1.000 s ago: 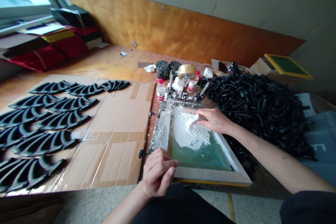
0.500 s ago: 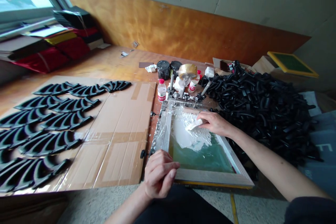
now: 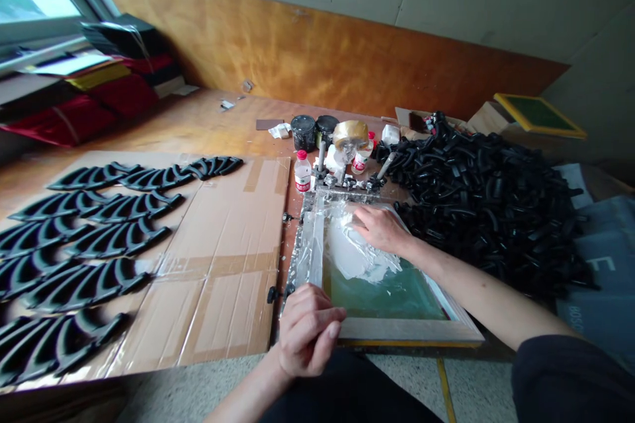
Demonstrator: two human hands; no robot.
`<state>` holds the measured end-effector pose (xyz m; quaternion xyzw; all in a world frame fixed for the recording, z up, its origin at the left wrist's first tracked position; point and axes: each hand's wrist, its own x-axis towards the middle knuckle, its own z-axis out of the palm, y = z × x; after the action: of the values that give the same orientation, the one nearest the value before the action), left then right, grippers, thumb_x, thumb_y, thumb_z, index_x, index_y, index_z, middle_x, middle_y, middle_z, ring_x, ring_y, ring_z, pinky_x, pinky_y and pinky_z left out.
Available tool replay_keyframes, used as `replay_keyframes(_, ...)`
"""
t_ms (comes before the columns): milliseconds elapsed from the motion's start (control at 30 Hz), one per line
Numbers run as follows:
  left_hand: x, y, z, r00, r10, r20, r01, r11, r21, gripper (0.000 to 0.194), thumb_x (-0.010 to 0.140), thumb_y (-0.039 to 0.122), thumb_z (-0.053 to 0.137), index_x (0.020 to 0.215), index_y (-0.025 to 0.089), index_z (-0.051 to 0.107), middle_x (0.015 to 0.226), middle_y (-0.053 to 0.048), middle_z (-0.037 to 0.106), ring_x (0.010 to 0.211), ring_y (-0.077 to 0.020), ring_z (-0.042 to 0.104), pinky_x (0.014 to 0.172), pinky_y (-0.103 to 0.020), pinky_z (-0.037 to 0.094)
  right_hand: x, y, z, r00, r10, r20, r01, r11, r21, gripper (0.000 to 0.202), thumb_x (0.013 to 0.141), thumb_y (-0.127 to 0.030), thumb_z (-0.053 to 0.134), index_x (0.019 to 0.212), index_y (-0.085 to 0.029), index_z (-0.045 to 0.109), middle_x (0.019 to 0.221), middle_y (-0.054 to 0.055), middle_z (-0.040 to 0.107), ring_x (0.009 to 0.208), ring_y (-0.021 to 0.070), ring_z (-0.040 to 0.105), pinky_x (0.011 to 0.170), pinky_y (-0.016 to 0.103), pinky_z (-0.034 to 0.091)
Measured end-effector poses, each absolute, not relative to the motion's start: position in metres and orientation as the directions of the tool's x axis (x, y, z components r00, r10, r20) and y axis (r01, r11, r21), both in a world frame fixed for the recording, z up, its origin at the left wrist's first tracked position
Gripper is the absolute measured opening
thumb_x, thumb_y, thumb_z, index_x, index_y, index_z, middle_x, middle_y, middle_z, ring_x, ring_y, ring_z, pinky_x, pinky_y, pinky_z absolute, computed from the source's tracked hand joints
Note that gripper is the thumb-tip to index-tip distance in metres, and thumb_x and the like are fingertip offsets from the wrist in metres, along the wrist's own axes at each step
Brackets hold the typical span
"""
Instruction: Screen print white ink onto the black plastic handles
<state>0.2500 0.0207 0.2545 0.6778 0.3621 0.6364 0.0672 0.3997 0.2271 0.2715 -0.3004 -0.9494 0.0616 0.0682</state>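
A screen-printing frame [image 3: 411, 332] with a green mesh lies in front of me, and thick white paste [image 3: 350, 251] is spread over its far half. My right hand [image 3: 381, 228] reaches across the paste to the far end of the mesh. Its fingers are bent down and together; whatever they grip is hidden beneath them, and the white scraper does not show. Near the frame's front left corner, my left hand [image 3: 310, 330] is curled into a loose fist with nothing visible in it. Hinge clamps [image 3: 347, 180] hold the frame's far edge.
Rows of black curved ribbed parts [image 3: 119, 238] lie on a cardboard sheet [image 3: 223, 225] at left. A large heap of black parts [image 3: 486, 198] is at right. Behind the frame stand a red-capped bottle [image 3: 302, 172], dark tubs [image 3: 303, 132] and a tape roll [image 3: 350, 135].
My right hand has moved left and away from me, to the mesh's far end. The white scraper it held is out of sight. My left hand keeps its fist; the view has shifted slightly.
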Motion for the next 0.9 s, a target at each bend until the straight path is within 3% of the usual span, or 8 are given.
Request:
replay_keyframes(167, 0.248, 0.023, 0.257, -0.051, 0.567, 0.822, 0.391, -0.746, 0.539, 0.020, 0.083, 0.012, 0.050, 0.097, 0.012, 0.064, 0.065, -0.006, 0.062, 0.060, -0.0153, 0.056, 0.055, -0.031, 0.046, 0.396, 0.233, 0.281, -0.835, 0.546, 0.065, 0.519, 0.822, -0.234, 0.019, 0.083, -0.026, 0.064, 0.101, -0.021, 0.062, 0.105, 0.006, 0.069, 0.093, 0.0200, 0.063, 0.077, 0.027, 0.043)
replay_keyframes(267, 0.247, 0.025, 0.259, -0.051, 0.548, 0.835, 0.372, -0.765, 0.525, 0.020, 0.083, 0.012, 0.049, 0.097, 0.012, 0.064, 0.065, -0.005, 0.062, 0.059, -0.0147, 0.055, 0.055, -0.031, 0.045, 0.394, 0.236, 0.285, -0.790, 0.610, 0.059, 0.587, 0.781, -0.211, 0.018, 0.083, -0.026, 0.065, 0.100, -0.020, 0.063, 0.097, 0.005, 0.070, 0.088, 0.0203, 0.064, 0.073, 0.027, 0.042)
replay_keyframes(400, 0.247, 0.028, 0.260, -0.039, 0.529, 0.848, 0.360, -0.784, 0.506, 0.019, 0.084, 0.013, 0.049, 0.097, 0.012, 0.063, 0.064, -0.004, 0.061, 0.057, -0.0136, 0.054, 0.055, -0.030, 0.044, 0.389, 0.232, 0.288, -0.804, 0.592, 0.048, 0.572, 0.794, -0.207, 0.020, 0.083, -0.023, 0.063, 0.103, -0.019, 0.063, 0.105, 0.006, 0.070, 0.092, 0.0201, 0.064, 0.074, 0.026, 0.041)
replay_keyframes(667, 0.243, 0.031, 0.261, -0.002, 0.521, 0.853, 0.323, -0.807, 0.494, 0.021, 0.083, 0.014, 0.049, 0.097, 0.012, 0.064, 0.065, -0.004, 0.062, 0.057, -0.0136, 0.054, 0.054, -0.030, 0.043, 0.387, 0.240, 0.306, -0.765, 0.641, -0.066, 0.638, 0.738, -0.220, 0.020, 0.079, -0.030, 0.067, 0.095, -0.018, 0.065, 0.085, 0.005, 0.070, 0.077, 0.0201, 0.062, 0.063, 0.026, 0.037)
replay_keyframes(767, 0.241, 0.031, 0.263, 0.034, 0.528, 0.849, 0.312, -0.812, 0.493, 0.020, 0.082, 0.012, 0.050, 0.097, 0.011, 0.064, 0.065, -0.005, 0.062, 0.058, -0.0142, 0.055, 0.054, -0.031, 0.044, 0.379, 0.248, 0.297, -0.741, 0.668, -0.070, 0.659, 0.703, -0.269, 0.034, 0.078, -0.027, 0.068, 0.110, -0.019, 0.063, 0.097, 0.006, 0.070, 0.086, 0.0216, 0.063, 0.069, 0.027, 0.041)
replay_keyframes(900, 0.241, 0.032, 0.268, 0.003, 0.538, 0.843, 0.302, -0.804, 0.512, 0.020, 0.083, 0.010, 0.051, 0.097, 0.011, 0.066, 0.069, -0.006, 0.063, 0.062, -0.0151, 0.058, 0.056, -0.031, 0.046, 0.390, 0.268, 0.312, -0.703, 0.704, 0.096, 0.628, 0.679, -0.381, 0.063, 0.075, -0.034, 0.073, 0.133, -0.021, 0.052, 0.116, 0.009, 0.066, 0.097, 0.0216, 0.061, 0.082, 0.030, 0.044)
